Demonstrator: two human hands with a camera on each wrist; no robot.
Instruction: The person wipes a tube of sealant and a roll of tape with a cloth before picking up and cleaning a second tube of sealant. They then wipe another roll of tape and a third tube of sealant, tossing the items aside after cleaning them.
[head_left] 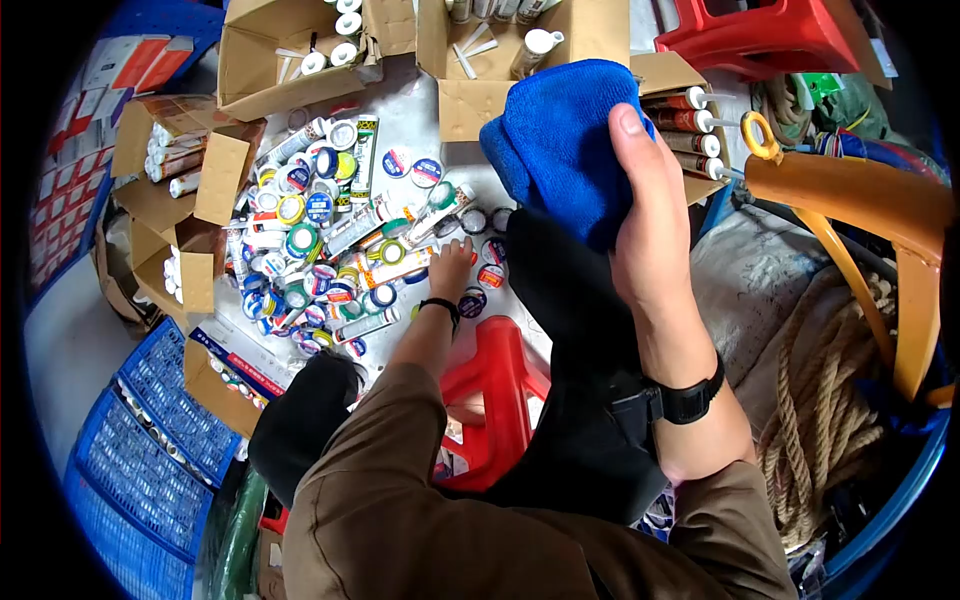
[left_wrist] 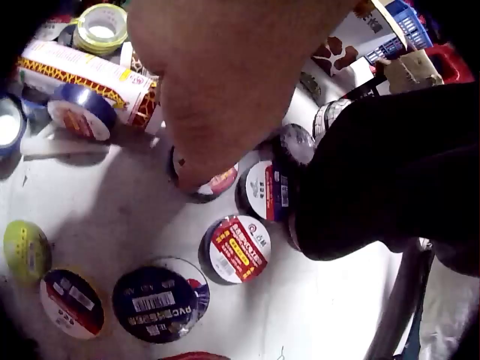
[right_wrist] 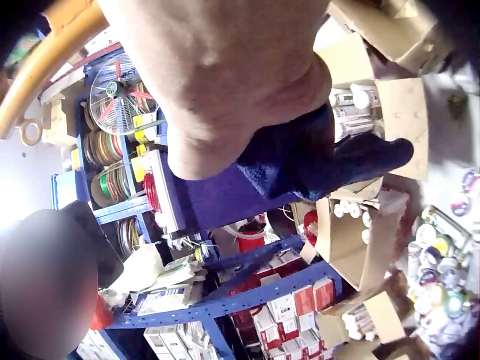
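Note:
My right hand [head_left: 652, 225] holds a folded blue cloth [head_left: 565, 130] up in front of me, thumb pressed along its near side. In the right wrist view the cloth [right_wrist: 300, 154] hangs from under the hand [right_wrist: 225, 82]. Low over the white floor sheet, my left hand [head_left: 452, 270] reaches down among rolls of electrical tape. The left wrist view has its fingers at a roll of electrical tape [left_wrist: 223, 181], covering much of its label. More tape rolls lie close by, one with a red and white label [left_wrist: 240, 249] and a dark one [left_wrist: 154, 300].
A heap of tape rolls and sealant tubes [head_left: 320, 230] spreads to the left. Cardboard boxes [head_left: 270, 95] ring it. Between my legs stands a red stool [head_left: 490, 400]. Blue crates [head_left: 140, 480] are at left; an orange metal frame [head_left: 850, 185] and rope [head_left: 820, 440] at right.

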